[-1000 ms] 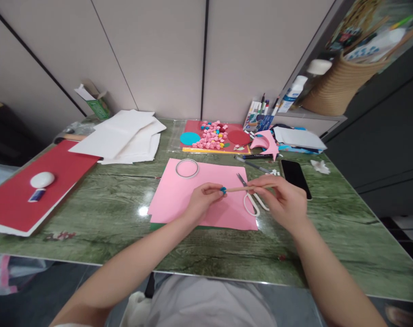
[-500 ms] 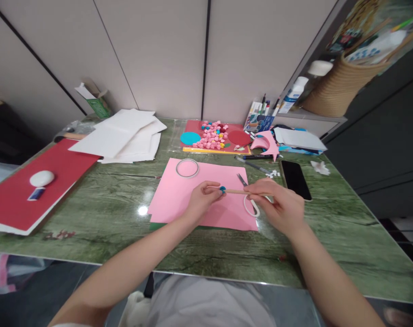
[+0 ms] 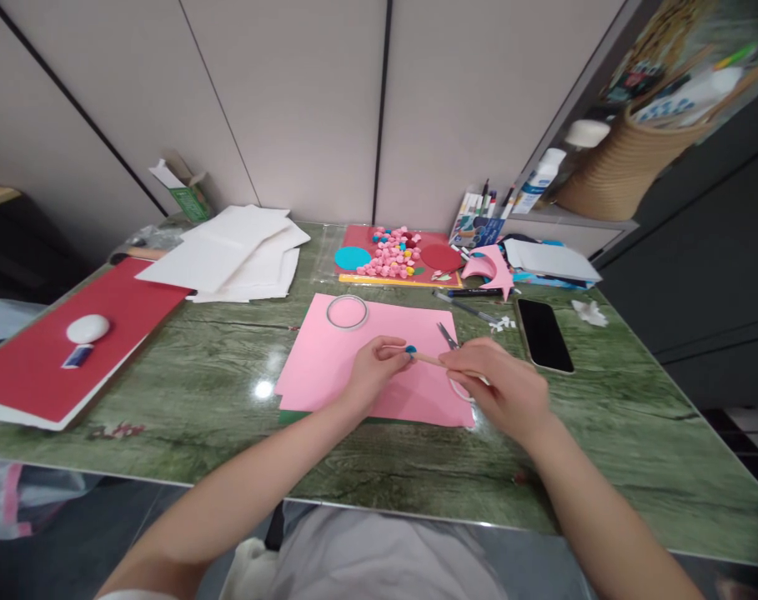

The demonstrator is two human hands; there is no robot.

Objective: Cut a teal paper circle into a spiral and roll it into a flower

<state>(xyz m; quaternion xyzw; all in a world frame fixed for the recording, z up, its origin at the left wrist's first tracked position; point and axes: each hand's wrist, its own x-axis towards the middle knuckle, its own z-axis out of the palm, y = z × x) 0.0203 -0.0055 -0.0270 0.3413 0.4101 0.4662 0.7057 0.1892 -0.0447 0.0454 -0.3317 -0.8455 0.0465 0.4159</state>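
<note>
My left hand (image 3: 379,365) pinches a small blue piece (image 3: 410,351), which looks like rolled or curled paper, at its fingertips. The thin wooden stick (image 3: 427,360) has its far end against the blue piece, and my right hand (image 3: 500,385) grips its other end. Below both hands lie pink paper sheets (image 3: 328,367) with a green edge showing beneath them. Scissors (image 3: 447,335) rest on the pink paper by my right hand, their handles partly covered by it. A thin ring (image 3: 347,312), perhaps a roll of tape, sits at the sheet's upper left.
Behind the paper are a pile of pink paper balls (image 3: 391,257), a blue disc (image 3: 352,258) and a red disc (image 3: 441,257). A phone (image 3: 544,335) lies at right. White sheets (image 3: 228,250) and a red sheet (image 3: 72,342) occupy the left. A marker box (image 3: 477,227) stands at the back.
My right hand has shifted slightly left and down, and the stick now slants more toward the blue piece. My left hand keeps its pinch. The whole view has moved slightly.
</note>
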